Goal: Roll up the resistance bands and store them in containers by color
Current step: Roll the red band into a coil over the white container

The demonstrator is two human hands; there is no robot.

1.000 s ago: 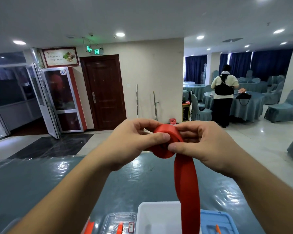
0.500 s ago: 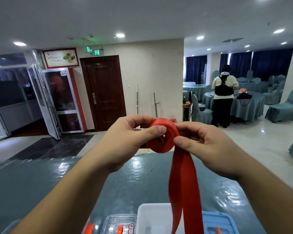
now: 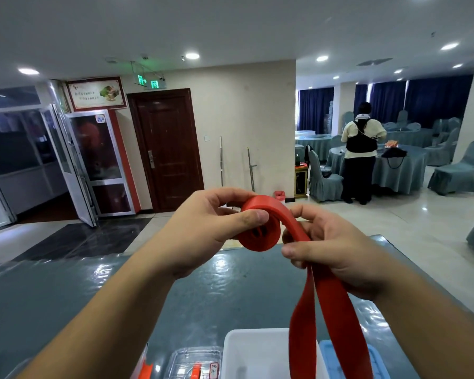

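wall (image 3: 244, 127): cream | door (image 3: 167, 149): brown (shut) | curtains (image 3: 435, 102): navy

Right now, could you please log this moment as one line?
step: rolling | left hand: grips roll | right hand: feeds red band | tail: hanging over white bin

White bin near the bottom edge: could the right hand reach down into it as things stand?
Probably not freely: the right hand is pinching the red band, whose loose tail hangs over the white bin. Otherwise the open bin sits close below.
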